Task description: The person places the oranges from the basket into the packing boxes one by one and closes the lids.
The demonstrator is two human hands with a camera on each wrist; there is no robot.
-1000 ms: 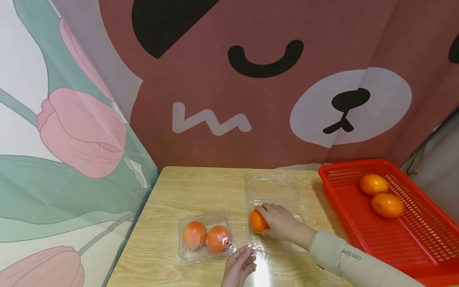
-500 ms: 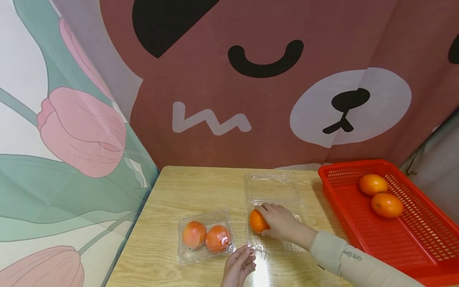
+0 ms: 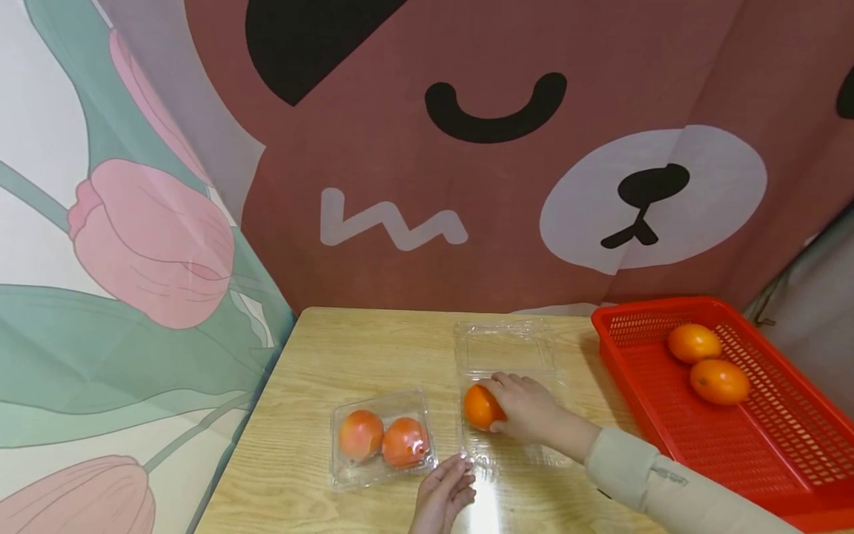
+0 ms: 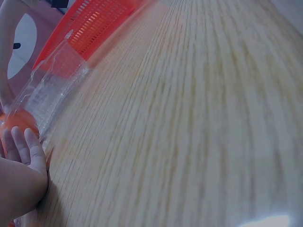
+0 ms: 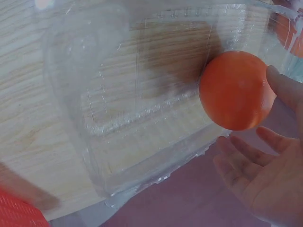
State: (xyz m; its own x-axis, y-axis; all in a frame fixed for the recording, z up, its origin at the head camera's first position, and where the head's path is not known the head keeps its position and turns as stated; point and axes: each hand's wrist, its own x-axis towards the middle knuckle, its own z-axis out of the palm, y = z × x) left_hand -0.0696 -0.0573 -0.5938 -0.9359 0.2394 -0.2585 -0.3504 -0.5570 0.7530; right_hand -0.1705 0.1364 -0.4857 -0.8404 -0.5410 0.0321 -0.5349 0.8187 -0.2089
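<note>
An orange (image 3: pixel 483 407) sits in the left part of a clear plastic clamshell box (image 3: pixel 527 454), whose lid (image 3: pixel 507 348) lies folded back away from me. My right hand (image 3: pixel 527 409) is at the orange's right side. In the right wrist view its thumb (image 5: pixel 284 87) reaches the orange's edge, while the loosely bent fingers (image 5: pixel 241 163) show a gap from it. My left hand (image 3: pixel 443 493) is at the box's near left corner, fingers extended and relaxed, as the left wrist view also shows. Left of it, a second clamshell (image 3: pixel 343 475) with its lid down contains two oranges (image 3: pixel 362 435).
A red plastic basket (image 3: pixel 620 348) stands at the right of the wooden table (image 3: pixel 373 341), with two oranges (image 3: pixel 720 382) inside. Behind the table hangs a curtain (image 3: pixel 400 282) with a bear print, and a flower-print one (image 3: pixel 153 371) covers the left side.
My right hand has drawn slightly to the right, so more of the orange shows beside its fingers. The orange stays in the box, and my left hand has hardly moved.
</note>
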